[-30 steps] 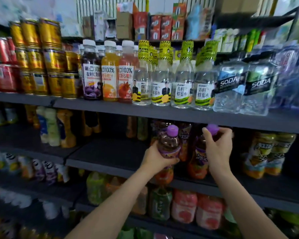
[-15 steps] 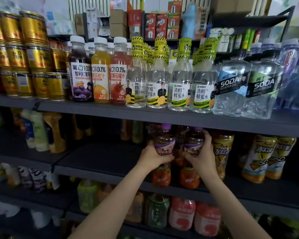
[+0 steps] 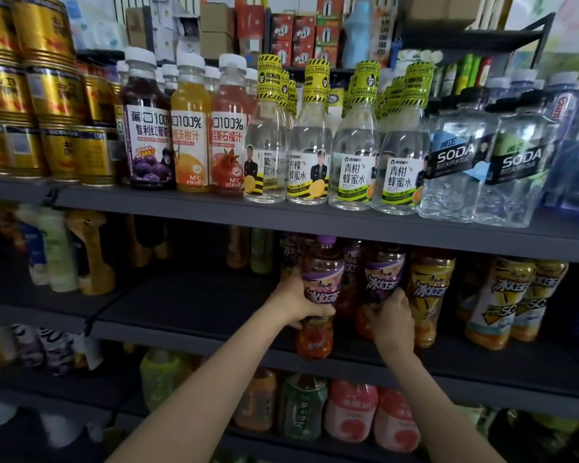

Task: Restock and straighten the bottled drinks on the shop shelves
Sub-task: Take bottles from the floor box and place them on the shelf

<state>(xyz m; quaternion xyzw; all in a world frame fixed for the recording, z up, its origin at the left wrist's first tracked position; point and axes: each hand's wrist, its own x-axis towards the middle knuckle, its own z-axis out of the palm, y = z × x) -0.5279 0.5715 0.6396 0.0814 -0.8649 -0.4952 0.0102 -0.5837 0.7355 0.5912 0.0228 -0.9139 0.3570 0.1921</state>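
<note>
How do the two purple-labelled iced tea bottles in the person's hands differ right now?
The left-hand purple-labelled bottle sits nearer the shelf's front edge, purple cap showing; the right-hand purple-labelled bottle sits further back, its cap hidden behind the shelf above. The left hand wraps the first's middle; the right hand grips the second lower down. Both stand upright.

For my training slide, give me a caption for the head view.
Both hands, left hand and right hand, seat two purple-labelled tea bottles on the middle shelf.
</note>
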